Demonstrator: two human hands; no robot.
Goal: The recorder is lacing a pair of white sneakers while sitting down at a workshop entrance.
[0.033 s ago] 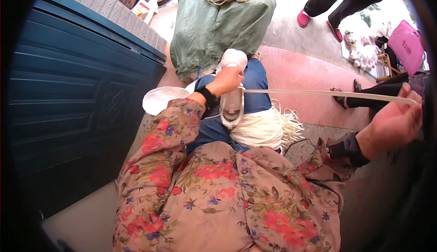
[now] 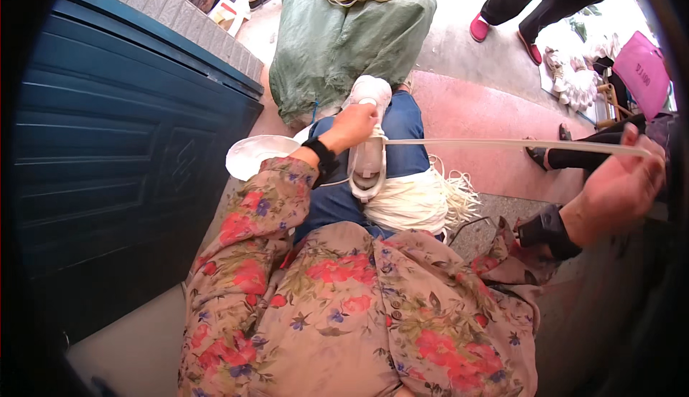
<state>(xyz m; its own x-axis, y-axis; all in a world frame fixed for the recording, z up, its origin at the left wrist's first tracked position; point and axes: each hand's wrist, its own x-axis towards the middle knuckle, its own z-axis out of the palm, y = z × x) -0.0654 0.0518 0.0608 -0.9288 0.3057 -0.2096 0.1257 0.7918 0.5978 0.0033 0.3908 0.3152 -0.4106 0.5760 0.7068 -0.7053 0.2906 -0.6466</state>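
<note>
Mid-frame: left hand (image 2: 353, 125) is closed on a white shoe (image 2: 369, 154) that lies on the lap, sole side toward the camera, toe pointing to the top of the frame. The fingers wrap the shoe's upper part and pin it against the blue jeans (image 2: 402, 120).

Right edge of frame: right hand (image 2: 619, 190) is curled shut around the end of a pale cord (image 2: 502, 143). The cord runs taut and nearly level from the shoe across the middle of the frame to that hand. How it attaches at the shoe is hidden under the left hand's fingers.

Just right of the shoe, a bundle of cords (image 2: 420, 199) lies on the thigh, loose ends fanning toward the right. A white bowl-like disc (image 2: 256, 154) sits left of the wrist, beside the blue door (image 2: 122, 146). A green sack (image 2: 344, 38) stands at upper centre, stuffed with more pale material. Another person's legs in red shoes (image 2: 502, 34) are at the upper right, with a pink bag (image 2: 644, 70) further right.

Step, as I judge it: pulling a cord through or off the shoe, stretch phase, cord near full extension.

Next move likely calls for a firm left hold so the shoe doesn't slide, and a steady straight pull to the right. Jerking risks the cord slipping from the right hand.
</note>
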